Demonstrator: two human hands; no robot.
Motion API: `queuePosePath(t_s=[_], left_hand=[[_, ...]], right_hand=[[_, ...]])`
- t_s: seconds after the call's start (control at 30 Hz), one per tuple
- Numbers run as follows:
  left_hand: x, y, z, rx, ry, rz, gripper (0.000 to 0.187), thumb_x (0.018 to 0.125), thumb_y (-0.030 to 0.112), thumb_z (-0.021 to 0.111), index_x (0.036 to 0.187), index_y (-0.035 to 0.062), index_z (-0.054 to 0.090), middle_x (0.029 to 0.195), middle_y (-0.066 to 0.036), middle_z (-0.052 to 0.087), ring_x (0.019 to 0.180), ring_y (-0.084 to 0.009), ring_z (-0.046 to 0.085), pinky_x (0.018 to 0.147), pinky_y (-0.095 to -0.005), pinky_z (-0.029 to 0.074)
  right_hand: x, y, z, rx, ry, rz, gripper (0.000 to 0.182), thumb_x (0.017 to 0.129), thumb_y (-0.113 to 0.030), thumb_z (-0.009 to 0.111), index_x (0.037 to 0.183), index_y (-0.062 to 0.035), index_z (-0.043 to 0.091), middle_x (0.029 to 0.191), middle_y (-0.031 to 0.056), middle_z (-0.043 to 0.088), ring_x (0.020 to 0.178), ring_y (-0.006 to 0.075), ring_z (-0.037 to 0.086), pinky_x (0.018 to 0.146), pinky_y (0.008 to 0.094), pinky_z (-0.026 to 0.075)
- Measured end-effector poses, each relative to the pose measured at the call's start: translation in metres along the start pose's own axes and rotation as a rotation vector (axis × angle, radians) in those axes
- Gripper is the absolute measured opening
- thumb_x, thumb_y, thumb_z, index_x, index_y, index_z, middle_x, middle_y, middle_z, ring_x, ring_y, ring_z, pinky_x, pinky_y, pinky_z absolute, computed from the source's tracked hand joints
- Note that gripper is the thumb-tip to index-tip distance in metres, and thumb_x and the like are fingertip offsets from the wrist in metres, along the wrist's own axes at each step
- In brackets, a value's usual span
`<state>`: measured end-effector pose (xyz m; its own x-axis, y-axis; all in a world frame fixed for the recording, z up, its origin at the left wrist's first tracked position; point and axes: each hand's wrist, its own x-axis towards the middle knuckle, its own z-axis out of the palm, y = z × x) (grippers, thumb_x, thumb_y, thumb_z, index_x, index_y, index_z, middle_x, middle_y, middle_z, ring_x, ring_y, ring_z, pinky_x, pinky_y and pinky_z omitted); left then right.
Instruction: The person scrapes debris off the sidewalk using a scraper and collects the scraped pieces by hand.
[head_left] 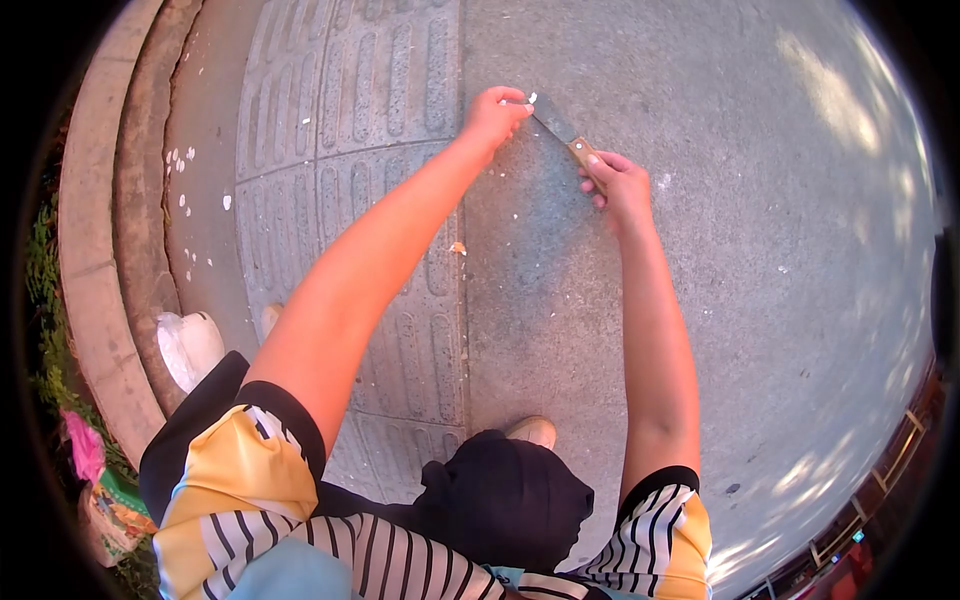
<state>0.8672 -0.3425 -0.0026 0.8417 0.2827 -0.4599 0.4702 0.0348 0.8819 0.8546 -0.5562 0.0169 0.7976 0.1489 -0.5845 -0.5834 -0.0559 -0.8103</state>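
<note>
The right hand (620,188) has its grip closed around the wooden handle of a knife (585,155) (a pale rivet shows), its narrow metal blade slanting toward the left hand (492,118). The left grip is pinched together on a small white piece (532,98) at the blade's far end. Both are above rough grey concrete (760,270), near ridged paving slabs (390,180); a crinkled white plastic bag (190,348) sits beside the stone kerb (95,280).

So both arms are stretched way out, left hand (497,118) pinched at the fingertips (527,106), right hand (615,184) curled shut with the thumb on top.
</note>
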Motion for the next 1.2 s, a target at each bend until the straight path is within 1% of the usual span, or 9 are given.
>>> queuePosePath(t_s=[0.23, 0.43, 0.63, 0.73, 0.83, 0.93, 1.03, 1.13, 1.2], left_hand=[[0.004, 0.017, -0.015, -0.381, 0.141, -0.147, 0.023, 0.085, 0.016, 0.064, 0.105, 0.0033, 0.060, 0.079, -0.001, 0.058, 0.069, -0.0103, 0.053, 0.059, -0.0239, 0.044], [0.023, 0.012, -0.007, 0.096, -0.148, -0.042, 0.024, 0.085, 0.013, 0.063, 0.106, 0.0026, 0.061, 0.081, -0.001, 0.059, 0.067, -0.0087, 0.051, 0.056, -0.0232, 0.042], [0.025, 0.010, -0.020, 0.093, -0.242, -0.035, 0.026, 0.086, 0.009, 0.060, 0.110, 0.0016, 0.060, 0.078, 0.000, 0.058, 0.066, -0.0079, 0.049, 0.056, -0.0228, 0.041], [0.017, 0.011, -0.041, -0.170, -0.247, -0.040, 0.025, 0.089, 0.010, 0.056, 0.112, -0.0003, 0.058, 0.081, -0.002, 0.059, 0.068, -0.0096, 0.052, 0.060, -0.0233, 0.043], [0.011, 0.010, -0.063, -0.591, -0.058, -0.153, 0.025, 0.093, 0.014, 0.051, 0.111, -0.0016, 0.057, 0.089, -0.006, 0.059, 0.073, -0.0142, 0.056, 0.066, -0.0259, 0.047], [0.001, 0.008, -0.080, -0.984, -0.028, -0.265, 0.025, 0.095, 0.018, 0.047, 0.108, -0.0011, 0.057, 0.095, -0.009, 0.059, 0.078, -0.0186, 0.058, 0.071, -0.0291, 0.049], [-0.003, 0.010, -0.093, -1.087, 0.028, -0.320, 0.024, 0.096, 0.020, 0.046, 0.102, 0.0000, 0.058, 0.097, -0.010, 0.058, 0.079, -0.0205, 0.058, 0.070, -0.0305, 0.050], [0.001, 0.017, -0.131, -1.073, -0.205, -0.357, 0.020, 0.094, 0.020, 0.051, 0.096, 0.0010, 0.058, 0.091, -0.008, 0.059, 0.075, -0.0178, 0.058, 0.067, -0.0293, 0.050], [0.001, 0.040, -0.179, -0.715, -0.287, -0.305, 0.019, 0.092, 0.020, 0.055, 0.095, 0.0015, 0.059, 0.085, -0.005, 0.059, 0.072, -0.0146, 0.057, 0.064, -0.0278, 0.050]], right_hand=[[0.001, -0.003, 0.006, -0.026, 0.026, -0.004, 0.021, 0.086, -0.011, 0.061, 0.101, 0.0022, 0.064, 0.079, 0.0067, 0.066, 0.059, 0.0097, 0.056, 0.045, 0.0222, 0.037], [0.005, -0.008, 0.013, -0.040, 0.042, 0.020, 0.021, 0.086, -0.012, 0.061, 0.102, 0.0023, 0.064, 0.080, 0.0065, 0.065, 0.059, 0.0096, 0.056, 0.046, 0.0224, 0.037], [0.003, -0.007, 0.015, -0.017, 0.029, -0.007, 0.022, 0.086, -0.011, 0.060, 0.103, 0.0024, 0.063, 0.081, 0.0060, 0.065, 0.061, 0.0091, 0.056, 0.047, 0.0216, 0.036], [-0.001, -0.008, 0.019, 0.024, -0.009, -0.033, 0.022, 0.086, -0.011, 0.061, 0.104, 0.0029, 0.063, 0.082, 0.0063, 0.066, 0.061, 0.0090, 0.055, 0.047, 0.0216, 0.036], [-0.012, -0.016, 0.034, 0.033, -0.049, -0.073, 0.022, 0.086, -0.012, 0.062, 0.104, 0.0010, 0.064, 0.083, 0.0058, 0.066, 0.062, 0.0093, 0.056, 0.050, 0.0219, 0.039], [-0.036, -0.032, 0.064, -0.301, -0.042, -0.289, 0.022, 0.085, -0.012, 0.064, 0.104, -0.0021, 0.066, 0.083, 0.0040, 0.065, 0.064, 0.0091, 0.056, 0.055, 0.0221, 0.041], [-0.055, -0.048, 0.087, -0.640, 0.089, -0.631, 0.022, 0.084, -0.011, 0.065, 0.104, -0.0044, 0.067, 0.081, 0.0019, 0.064, 0.065, 0.0086, 0.056, 0.059, 0.0223, 0.042], [-0.074, -0.074, 0.099, -0.556, 0.104, -0.595, 0.021, 0.084, -0.011, 0.065, 0.104, -0.0044, 0.067, 0.082, 0.0021, 0.064, 0.067, 0.0074, 0.055, 0.058, 0.0216, 0.041], [-0.096, -0.103, 0.107, -0.459, 0.038, -0.435, 0.021, 0.084, -0.010, 0.064, 0.105, -0.0034, 0.066, 0.083, 0.0033, 0.065, 0.067, 0.0070, 0.055, 0.056, 0.0212, 0.040]])
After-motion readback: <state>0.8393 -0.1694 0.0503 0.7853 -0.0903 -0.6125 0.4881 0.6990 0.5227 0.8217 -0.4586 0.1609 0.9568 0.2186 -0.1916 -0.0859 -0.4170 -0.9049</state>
